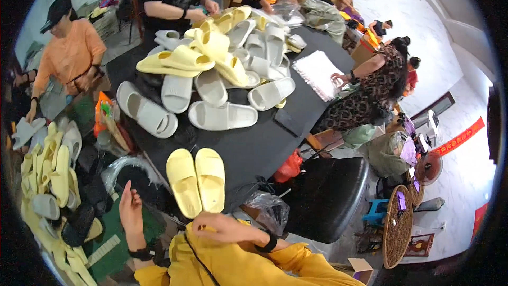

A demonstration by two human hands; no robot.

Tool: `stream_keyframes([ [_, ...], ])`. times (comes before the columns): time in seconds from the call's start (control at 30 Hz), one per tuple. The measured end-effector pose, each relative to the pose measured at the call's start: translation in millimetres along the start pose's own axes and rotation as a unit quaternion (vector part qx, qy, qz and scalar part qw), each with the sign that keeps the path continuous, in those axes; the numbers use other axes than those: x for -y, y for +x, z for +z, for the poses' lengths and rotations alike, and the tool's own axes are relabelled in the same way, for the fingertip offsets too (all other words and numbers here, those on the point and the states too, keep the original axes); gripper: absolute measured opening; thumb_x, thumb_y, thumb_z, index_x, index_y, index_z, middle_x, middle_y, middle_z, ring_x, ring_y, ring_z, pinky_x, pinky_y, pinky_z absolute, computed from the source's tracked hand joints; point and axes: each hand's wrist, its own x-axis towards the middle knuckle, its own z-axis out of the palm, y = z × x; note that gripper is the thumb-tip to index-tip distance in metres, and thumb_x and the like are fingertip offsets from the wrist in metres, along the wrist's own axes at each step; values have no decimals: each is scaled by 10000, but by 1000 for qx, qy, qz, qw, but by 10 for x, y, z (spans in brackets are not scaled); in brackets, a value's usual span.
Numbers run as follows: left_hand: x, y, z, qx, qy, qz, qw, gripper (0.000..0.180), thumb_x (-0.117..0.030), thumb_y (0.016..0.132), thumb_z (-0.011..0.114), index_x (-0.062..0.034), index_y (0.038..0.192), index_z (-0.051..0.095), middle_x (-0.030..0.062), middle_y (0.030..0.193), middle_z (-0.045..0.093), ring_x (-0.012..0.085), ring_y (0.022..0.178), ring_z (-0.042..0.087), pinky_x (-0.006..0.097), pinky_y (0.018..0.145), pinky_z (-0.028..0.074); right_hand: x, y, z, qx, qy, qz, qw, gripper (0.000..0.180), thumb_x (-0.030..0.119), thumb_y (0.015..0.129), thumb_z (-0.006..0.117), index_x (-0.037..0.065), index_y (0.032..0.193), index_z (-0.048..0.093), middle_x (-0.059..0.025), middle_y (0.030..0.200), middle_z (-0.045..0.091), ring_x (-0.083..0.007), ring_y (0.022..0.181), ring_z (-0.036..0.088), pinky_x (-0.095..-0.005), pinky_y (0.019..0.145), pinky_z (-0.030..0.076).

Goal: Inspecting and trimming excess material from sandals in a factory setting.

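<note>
A pair of yellow slide slippers [211, 180] lies side by side at the near edge of the black table [254, 143], soles down. My left hand [130, 212] is raised left of the pair, open and holding nothing, its fingers pointing up. Just below the slippers' near ends, my right hand [225, 229] hovers in front of my yellow top. Its fingers bend loosely with a gap between them, and nothing shows in them. Farther back on the table is a heap of yellow slippers [177, 61] and grey slippers [222, 115].
More yellow slippers [59, 180] are piled at the left beside a person in orange [71, 55]. Other people stand around the table's far side. A white sheet stack [317, 74] lies on the right, near a person in a patterned dress [365, 95]. A black chair [323, 196] stands right of me.
</note>
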Motion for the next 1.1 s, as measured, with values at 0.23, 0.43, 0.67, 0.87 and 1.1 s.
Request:
stream_keyframes([
  [0.23,311,-188,330,-19,267,110,957,377,-57,905,570,-3,1257,446,68,833,587,119,621,561,243,564,473,-340,-223,-316,-267,84,153,948,120,66,887,596,5,988,574,-49,882,637,-119,806,628,-269,733,488],
  [0.43,623,-424,251,184,437,58,878,106,21,909,497,45,958,588,108,855,596,158,568,602,276,507,475,-845,-327,-407,-327,-13,193,925,98,38,899,547,-12,983,559,-57,787,628,-113,721,623,-246,623,475],
  [0.67,987,-307,156,256,530,136,797,259,15,869,522,37,1119,588,133,976,569,193,683,618,294,617,494,-1203,-281,-243,-315,-90,203,923,163,45,902,550,-26,1042,593,-136,896,638,-211,778,648,-306,681,512],
  [0.87,1177,-88,332,279,589,162,741,502,-95,852,592,70,1297,428,206,1168,498,308,1034,543,362,870,453,-1369,-129,-203,-257,-147,185,937,413,80,915,549,-23,1305,460,-217,1326,446,-330,1191,489,-352,894,470],
  [1.1,1474,132,560,273,640,194,691,800,-237,771,700,69,1381,282,256,1297,380,422,1236,356,445,1036,321,-1689,96,-253,-245,-276,138,919,631,304,922,536,-77,1369,305,-281,1343,364,-439,1246,321,-481,1059,269],
])
